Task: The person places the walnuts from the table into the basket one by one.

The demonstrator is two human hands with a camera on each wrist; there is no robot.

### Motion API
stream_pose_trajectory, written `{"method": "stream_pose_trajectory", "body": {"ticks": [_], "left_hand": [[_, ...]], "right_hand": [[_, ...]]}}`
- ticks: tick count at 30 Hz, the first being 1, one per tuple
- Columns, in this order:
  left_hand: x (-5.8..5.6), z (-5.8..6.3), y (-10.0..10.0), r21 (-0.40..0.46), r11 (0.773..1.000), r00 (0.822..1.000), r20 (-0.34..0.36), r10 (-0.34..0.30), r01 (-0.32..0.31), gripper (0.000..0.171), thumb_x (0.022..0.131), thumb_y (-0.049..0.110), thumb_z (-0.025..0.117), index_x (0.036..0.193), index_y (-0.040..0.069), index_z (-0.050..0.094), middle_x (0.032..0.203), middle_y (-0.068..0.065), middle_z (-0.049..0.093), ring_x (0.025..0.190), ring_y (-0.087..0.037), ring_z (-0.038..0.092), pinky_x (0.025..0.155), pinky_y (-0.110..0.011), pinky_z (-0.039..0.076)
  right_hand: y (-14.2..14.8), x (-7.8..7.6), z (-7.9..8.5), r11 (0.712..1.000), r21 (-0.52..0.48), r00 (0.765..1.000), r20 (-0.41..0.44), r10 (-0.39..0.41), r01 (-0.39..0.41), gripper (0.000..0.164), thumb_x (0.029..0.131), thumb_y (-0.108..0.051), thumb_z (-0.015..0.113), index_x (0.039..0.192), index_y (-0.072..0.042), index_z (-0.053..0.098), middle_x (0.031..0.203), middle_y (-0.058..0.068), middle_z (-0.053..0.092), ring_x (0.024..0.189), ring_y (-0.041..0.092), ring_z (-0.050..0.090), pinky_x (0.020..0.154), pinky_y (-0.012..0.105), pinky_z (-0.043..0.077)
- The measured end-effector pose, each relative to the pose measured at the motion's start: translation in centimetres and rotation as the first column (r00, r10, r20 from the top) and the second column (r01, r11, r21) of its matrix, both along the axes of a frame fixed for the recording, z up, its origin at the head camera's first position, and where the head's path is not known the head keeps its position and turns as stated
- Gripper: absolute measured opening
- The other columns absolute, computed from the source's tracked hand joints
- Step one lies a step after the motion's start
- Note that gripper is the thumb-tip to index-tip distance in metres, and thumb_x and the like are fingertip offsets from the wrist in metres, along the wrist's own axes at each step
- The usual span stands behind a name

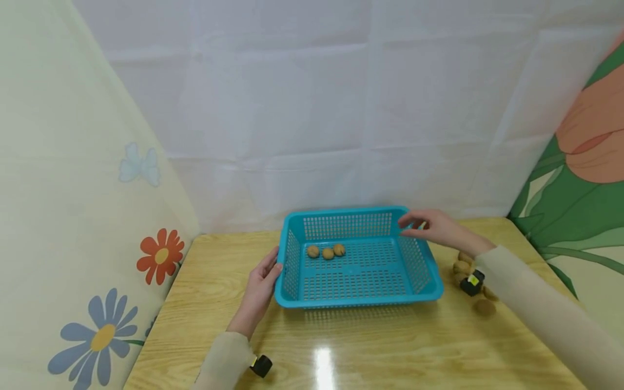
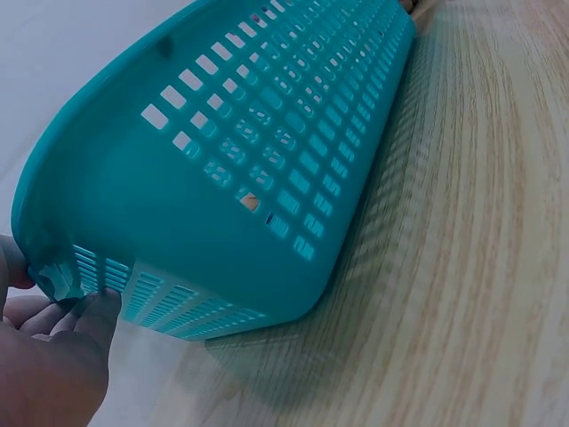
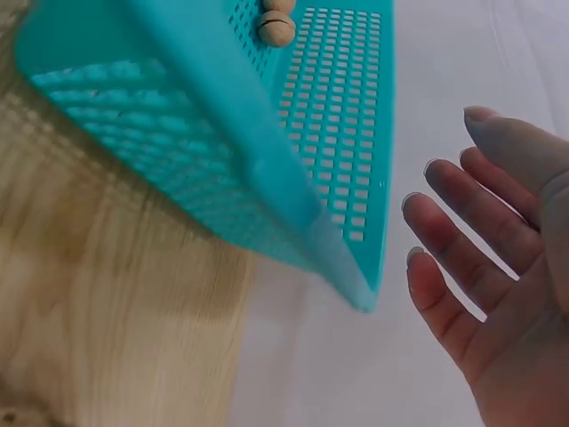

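A blue-green plastic basket [image 1: 358, 299] with grid walls stands on the table, holding three walnuts [image 1: 328, 253] near its back left. My left hand [image 1: 260, 287] grips the basket's left end; the left wrist view shows the fingers [image 2: 98, 311] curled at the rim. Beside the back right corner, my right hand [image 1: 434, 227] hovers with thumb and fingers spread. In the right wrist view that hand [image 3: 498, 258] is apart from the rim and holds nothing. Several walnuts [image 1: 462, 267] lie on the table under the right forearm, which partly hides them.
The wood-grain table [image 1: 219, 260] ends at a white cloth backdrop [image 1: 292, 119] behind the basket. Flower-printed cloths flank it, a pale one [image 1: 97, 216] at the left and a green-leaved one [image 1: 580, 206] at the right.
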State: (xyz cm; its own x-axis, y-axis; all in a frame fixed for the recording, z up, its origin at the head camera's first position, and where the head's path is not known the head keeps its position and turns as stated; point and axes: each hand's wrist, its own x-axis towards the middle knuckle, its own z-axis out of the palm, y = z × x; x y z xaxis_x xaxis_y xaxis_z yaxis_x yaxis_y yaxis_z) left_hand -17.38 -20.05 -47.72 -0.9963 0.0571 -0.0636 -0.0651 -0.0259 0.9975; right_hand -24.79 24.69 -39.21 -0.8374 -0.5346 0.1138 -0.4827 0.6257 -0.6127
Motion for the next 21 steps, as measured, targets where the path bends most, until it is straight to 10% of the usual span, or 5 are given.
{"method": "stream_pose_trajectory", "body": {"ticks": [21], "left_hand": [[0.1,0.1,0.2,0.002,1.000,0.999,-0.025,0.023,-0.023,0.056,0.111,0.012,0.051,0.163,0.002,0.032,0.164,-0.021,0.036,0.150,-0.036,0.037,0.102,-0.020,0.050]], "right_hand": [[7.7,6.6,-2.1,0.992,-0.024,0.992,-0.033,-0.124,0.124,0.026,0.102,-0.013,0.068,0.127,-0.008,0.071,0.118,0.009,0.073,0.095,0.002,0.062,0.077,0.028,0.055]]}}
